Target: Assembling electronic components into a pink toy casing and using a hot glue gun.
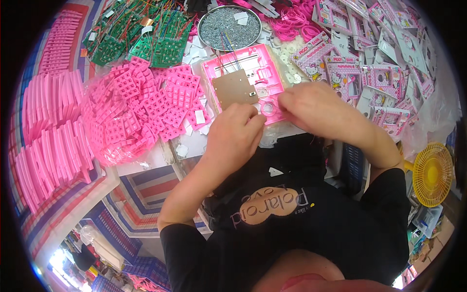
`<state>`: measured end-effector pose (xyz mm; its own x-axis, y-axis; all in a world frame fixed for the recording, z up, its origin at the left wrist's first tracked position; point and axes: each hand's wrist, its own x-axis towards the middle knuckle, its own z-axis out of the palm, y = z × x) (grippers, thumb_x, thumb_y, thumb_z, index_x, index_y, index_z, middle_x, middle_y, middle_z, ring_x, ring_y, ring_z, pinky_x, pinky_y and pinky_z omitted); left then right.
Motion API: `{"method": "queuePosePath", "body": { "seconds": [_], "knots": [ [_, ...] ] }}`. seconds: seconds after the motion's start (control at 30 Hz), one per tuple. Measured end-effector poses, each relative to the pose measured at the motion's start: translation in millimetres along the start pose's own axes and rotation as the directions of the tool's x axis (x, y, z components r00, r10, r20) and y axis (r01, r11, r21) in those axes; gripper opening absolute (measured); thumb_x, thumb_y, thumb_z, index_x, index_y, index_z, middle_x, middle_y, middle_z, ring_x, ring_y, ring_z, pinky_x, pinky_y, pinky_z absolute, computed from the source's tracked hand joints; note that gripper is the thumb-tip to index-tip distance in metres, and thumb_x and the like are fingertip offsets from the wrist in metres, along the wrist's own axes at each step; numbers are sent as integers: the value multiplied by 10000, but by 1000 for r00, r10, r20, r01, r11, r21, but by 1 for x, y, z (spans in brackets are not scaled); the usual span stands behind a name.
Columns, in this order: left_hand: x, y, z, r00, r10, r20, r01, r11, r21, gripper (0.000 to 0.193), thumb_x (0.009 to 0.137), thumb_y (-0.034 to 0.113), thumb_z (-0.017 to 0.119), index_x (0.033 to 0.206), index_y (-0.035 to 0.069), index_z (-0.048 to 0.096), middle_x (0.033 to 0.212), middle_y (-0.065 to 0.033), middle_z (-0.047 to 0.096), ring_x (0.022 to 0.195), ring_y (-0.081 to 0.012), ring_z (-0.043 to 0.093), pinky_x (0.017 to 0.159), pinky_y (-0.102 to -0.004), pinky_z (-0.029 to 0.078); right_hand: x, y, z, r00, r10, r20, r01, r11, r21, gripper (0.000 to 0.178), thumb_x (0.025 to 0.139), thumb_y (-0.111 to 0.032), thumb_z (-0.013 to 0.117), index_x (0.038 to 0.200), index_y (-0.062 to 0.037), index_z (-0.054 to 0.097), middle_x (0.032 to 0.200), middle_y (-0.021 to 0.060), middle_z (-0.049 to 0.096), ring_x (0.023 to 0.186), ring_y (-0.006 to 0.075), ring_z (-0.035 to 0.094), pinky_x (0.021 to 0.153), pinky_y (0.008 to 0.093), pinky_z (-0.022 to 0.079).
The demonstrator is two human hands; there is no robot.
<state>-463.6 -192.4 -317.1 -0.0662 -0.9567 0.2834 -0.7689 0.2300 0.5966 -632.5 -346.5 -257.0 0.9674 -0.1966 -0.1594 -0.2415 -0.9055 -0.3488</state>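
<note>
A: Far left?
B: Stacked pink panels (pixel 53 102), slim, packed tight on a striped sheet. Next, a heap of pink button pads (pixel 141 104), clear plastic around part of it. Green circuit boards (pixel 160 44) piled behind, coloured wires on top.
A: Left hand?
B: Left hand (pixel 233 131) has fingers bent down at the near edge of the brown board (pixel 233 87). Can't tell from here if it's gripping.
A: Where's that board?
B: In the left part of the pink housing (pixel 266 57), which lies open side up in front of the person, between both hands. Round metal tray (pixel 200 34) of small grey screws sits just behind it.
A: Right hand?
B: Right hand (pixel 314 104) is curled, fingertips at the housing's right side, close to a round fitting. Its own knuckles hide the contact; can't say whether it's pinching anything.
A: Far right?
B: Printed panels (pixel 369 73) with cut-out windows, loosely piled. Yellow fan (pixel 432 175) nearer the person, well apart from the housing.
</note>
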Motion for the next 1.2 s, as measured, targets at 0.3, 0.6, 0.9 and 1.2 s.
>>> {"method": "queuePosePath", "body": {
  "seconds": [0.3, 0.6, 0.9, 1.2],
  "knots": [
    [-6, -2, 15, 1000, 1, 30, -2, 999, 43, 147, 840, 80, 716, 980, 73, 672, 889, -77, 635, 822, -292, 634, 681, -404, 519, 5, 12, 18, 986, -32, 166, 34, 999, -12, 165, 841, -158, 670, 850, -16, 587, 769, 139, 623, 766, 343, 654, 669, 451, 516],
    [-9, -10, 16, 992, 93, 80, -100, 992, 82, 338, 803, 58, 677, 1133, 130, 687, 892, -43, 628, 815, -255, 629, 661, -377, 509, -14, 21, 42, 957, -168, -238, 196, 976, 99, 160, 812, -158, 751, 880, -70, 637, 761, 81, 610, 735, 248, 645, 598, 382, 514],
    [-5, -6, 17, 964, 192, 185, -220, 964, 150, 531, 771, 71, 632, 1296, 148, 652, 887, -7, 571, 802, -202, 571, 641, -348, 466, -70, -1, 96, 968, 32, -247, -38, 999, -20, 595, 820, -106, 745, 1384, -48, 565, 576, 45, 542, 482, 230, 567, 449, 399, 435],
    [-3, -4, 18, 962, 202, 182, -229, 962, 145, 560, 755, 78, 638, 1312, 133, 618, 907, -35, 564, 819, -235, 562, 688, -388, 466, 54, 25, 18, 936, 218, -276, -118, 934, 337, 242, 882, -252, 636, 1001, -64, 731, 634, 136, 658, 615, 340, 672, 589, 457, 525]
  ]
}}
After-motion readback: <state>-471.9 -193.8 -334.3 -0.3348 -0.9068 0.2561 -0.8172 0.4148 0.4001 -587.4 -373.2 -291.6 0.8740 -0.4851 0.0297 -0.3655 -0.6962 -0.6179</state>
